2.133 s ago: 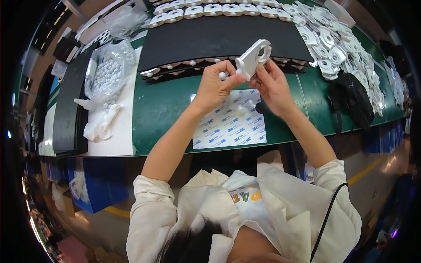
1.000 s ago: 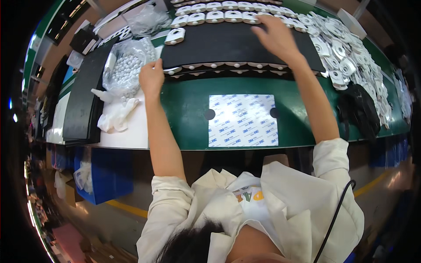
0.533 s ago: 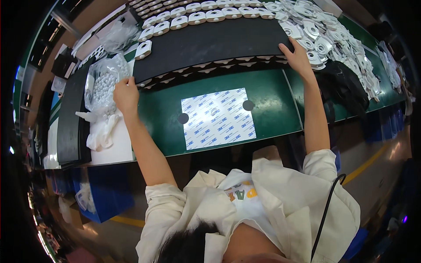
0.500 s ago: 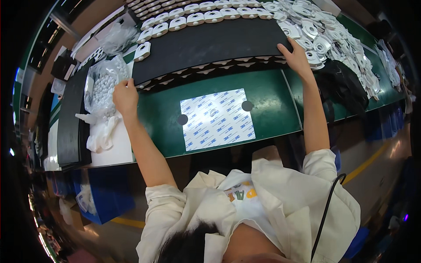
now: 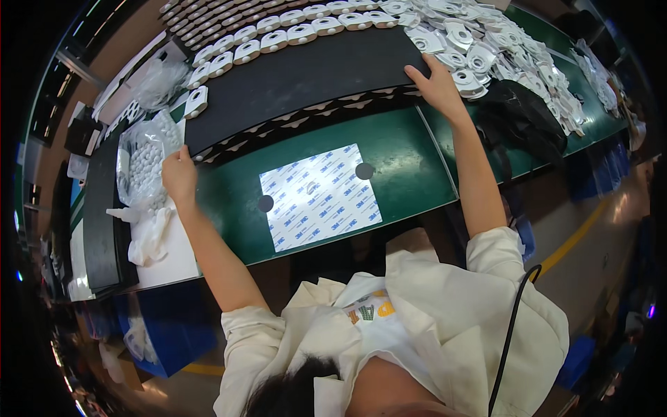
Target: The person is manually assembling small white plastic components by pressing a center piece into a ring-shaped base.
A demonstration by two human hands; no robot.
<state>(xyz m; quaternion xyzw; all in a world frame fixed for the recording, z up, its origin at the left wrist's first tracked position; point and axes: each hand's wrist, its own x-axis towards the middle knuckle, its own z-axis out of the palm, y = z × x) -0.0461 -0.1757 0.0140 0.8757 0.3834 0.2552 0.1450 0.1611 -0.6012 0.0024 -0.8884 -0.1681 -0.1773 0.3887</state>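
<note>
The left hand point(image 5: 179, 174) is curled at the bag of white beads point(image 5: 144, 161) (grip unclear), the right hand point(image 5: 436, 82) laid flat beside the white parts point(image 5: 479, 48), which could be knocked.

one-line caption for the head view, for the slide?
Left hand at a clear bag of small white parts; right hand on a pile of white plastic pieces beside the black mat.

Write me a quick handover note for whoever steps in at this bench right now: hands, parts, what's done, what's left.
Left hand: at the clear plastic bag of small white pieces; grip unclear.
Right hand: flat on the loose pile of white plastic housings, nothing lifted.
Done: a row of white housings lies along the far edge of the black mat.
Left: the pile remains. The white sticker sheet sits on the green bench.
</note>
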